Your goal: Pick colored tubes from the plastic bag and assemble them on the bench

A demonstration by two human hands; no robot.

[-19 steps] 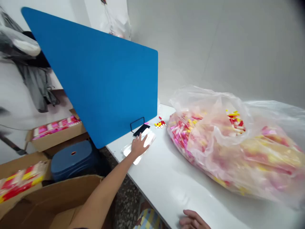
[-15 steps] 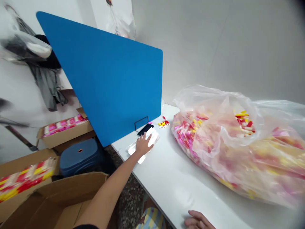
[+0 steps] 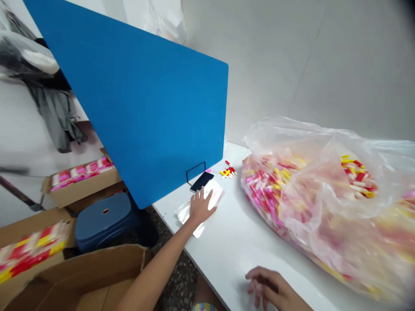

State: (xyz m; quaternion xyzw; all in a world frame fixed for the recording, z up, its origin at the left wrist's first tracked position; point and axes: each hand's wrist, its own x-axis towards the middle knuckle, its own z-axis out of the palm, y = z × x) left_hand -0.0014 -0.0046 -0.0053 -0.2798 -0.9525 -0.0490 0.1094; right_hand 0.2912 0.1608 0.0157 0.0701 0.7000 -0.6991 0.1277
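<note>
My left hand (image 3: 201, 209) lies with fingers spread on a stack of clear plastic bags (image 3: 215, 194) on the white table. Just beyond its fingertips is a black phone (image 3: 202, 182). My right hand (image 3: 270, 288) hovers over the near part of the table, fingers apart and loosely curled, with nothing visible in it. To its right rests a big translucent sack (image 3: 301, 216) full of small red, yellow, pink and white pieces that look like capped tubes. A few loose red and yellow pieces (image 3: 228, 172) lie past the phone.
A blue divider panel (image 3: 145, 108) with a black wire stand (image 3: 196, 169) borders the table's left side. Left of the table are a blue stool (image 3: 103, 218), an open cardboard box (image 3: 87, 276), and boxes of filled packets (image 3: 82, 175). A grey wall stands behind.
My right hand has come further into view, moving up over the table. My left hand stays on the plastic bags. The view has shifted slightly, bringing the sack's opening more into sight.
</note>
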